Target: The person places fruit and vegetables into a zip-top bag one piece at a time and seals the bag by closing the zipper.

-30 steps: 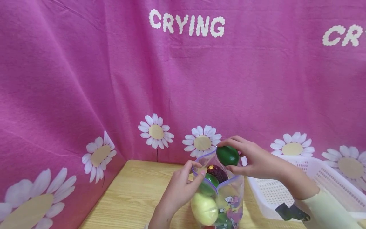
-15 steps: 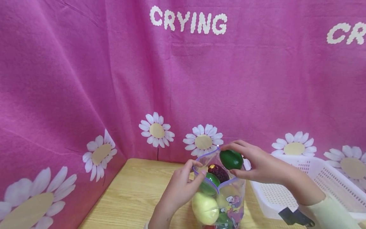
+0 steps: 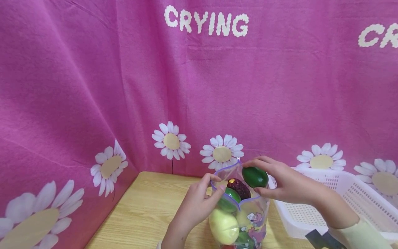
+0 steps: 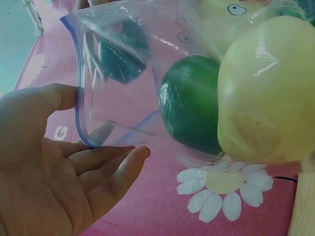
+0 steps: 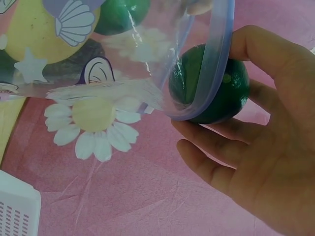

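A clear zip bag [image 3: 255, 218] with a purple rim and cartoon print stands upright, its mouth spread. My left hand [image 3: 196, 202] pinches the left side of that rim between thumb and fingers. Just inside the far right of the mouth, my right hand [image 3: 286, 181] grips a glossy dark green oval fruit [image 3: 255, 177]; the right wrist view has this fruit [image 5: 229, 93] partly behind the rim. Inside the bag lie a wrinkled dark purple fruit [image 3: 238, 188], another green fruit [image 4: 191, 104] and a large pale yellow-green fruit [image 4: 268, 88]. Items lower down are partly hidden.
A white perforated basket [image 3: 290, 226] stands right of the bag, partly covered by the right forearm. A black object [image 3: 321, 239] shows beneath that wrist. Pink cloth [image 3: 270, 86] with daisies hangs behind and left of the wooden table [image 3: 146, 207].
My right hand has lowered the dark green fruit slightly, down and rightward at the bag's mouth. My left hand keeps its pinch on the rim. The head view has tilted a little.
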A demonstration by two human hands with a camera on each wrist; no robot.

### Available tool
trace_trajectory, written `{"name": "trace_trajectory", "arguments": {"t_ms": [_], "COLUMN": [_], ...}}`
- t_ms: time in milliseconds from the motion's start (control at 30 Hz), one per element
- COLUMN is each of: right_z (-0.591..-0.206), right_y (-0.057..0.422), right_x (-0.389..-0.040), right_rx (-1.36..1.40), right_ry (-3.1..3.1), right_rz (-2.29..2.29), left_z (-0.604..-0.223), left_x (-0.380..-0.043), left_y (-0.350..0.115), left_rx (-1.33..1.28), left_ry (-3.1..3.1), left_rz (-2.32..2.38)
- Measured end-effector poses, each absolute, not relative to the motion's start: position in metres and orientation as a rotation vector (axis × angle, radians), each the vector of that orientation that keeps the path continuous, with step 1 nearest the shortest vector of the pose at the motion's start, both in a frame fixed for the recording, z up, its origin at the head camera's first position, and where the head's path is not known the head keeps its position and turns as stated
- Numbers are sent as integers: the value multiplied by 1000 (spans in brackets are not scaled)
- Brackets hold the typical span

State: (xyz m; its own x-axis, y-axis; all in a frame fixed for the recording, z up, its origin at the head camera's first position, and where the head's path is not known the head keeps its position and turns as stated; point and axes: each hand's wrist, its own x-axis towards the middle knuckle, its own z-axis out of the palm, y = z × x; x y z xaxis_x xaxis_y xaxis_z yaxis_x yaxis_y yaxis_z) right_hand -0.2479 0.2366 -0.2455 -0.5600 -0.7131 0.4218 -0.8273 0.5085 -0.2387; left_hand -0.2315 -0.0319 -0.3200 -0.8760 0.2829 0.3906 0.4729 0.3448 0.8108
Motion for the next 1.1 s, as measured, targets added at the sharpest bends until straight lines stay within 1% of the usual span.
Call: {"name": "trace_trajectory", "arguments": {"t_ms": [433,800,900,1100], "right_z": [-256,-258,-258,-262], "right_y": [235,233,231,229], "right_x": [-249,-245,-238,-210], "right_rx": [1297,1307,1239,1002], "right_ry": [-2501,-2467,-2426,-2271], "right_rz": [457,425,416,520], "left_z": [-322,-323,-323,-322], "left_x": [-232,-231,-231,-232], "left_y": [-32,-32,-33,-32], "left_rx": [-672,-696,-694,-696], "left_ry": [-2448,-2418,-2427,-2454], "left_rz": [-1533,-1573,-1568,-1519]}}
